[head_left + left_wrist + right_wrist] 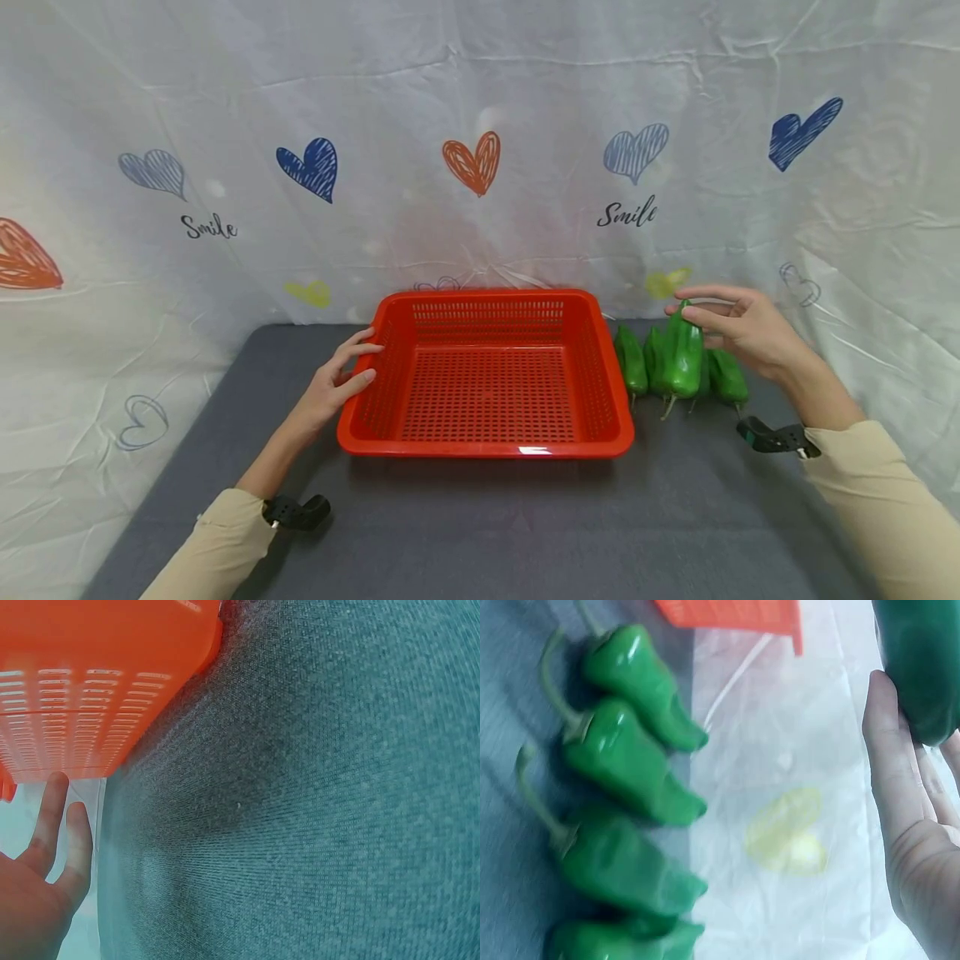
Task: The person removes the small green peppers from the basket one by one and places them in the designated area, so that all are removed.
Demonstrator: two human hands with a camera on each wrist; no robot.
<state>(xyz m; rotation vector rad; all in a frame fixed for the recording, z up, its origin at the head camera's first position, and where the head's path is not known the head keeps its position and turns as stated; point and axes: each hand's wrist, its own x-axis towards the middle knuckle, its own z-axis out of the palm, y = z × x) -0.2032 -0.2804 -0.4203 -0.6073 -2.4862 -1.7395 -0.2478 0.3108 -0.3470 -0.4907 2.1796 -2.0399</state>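
Note:
My right hand [750, 329] pinches a green pepper [684, 358] near its pointed tip, between thumb and fingers. The stem hangs downward. In the right wrist view, that pepper fills the upper right corner, raised above a row of green peppers [626, 761] lying on the table with their stems toward the near side. At the left side of a red plastic basket [487, 450], my left hand [333, 379] touches the rim with loosely extended fingers. Two of these fingers show straight beside the slotted wall in the left wrist view.
The basket stands on a dark grey cloth-covered table [480, 525], with the peppers close along its right side. Behind them hangs a white curtain [390, 100] printed with hearts and words, right at the table's back edge. A black band [780, 437] circles each wrist.

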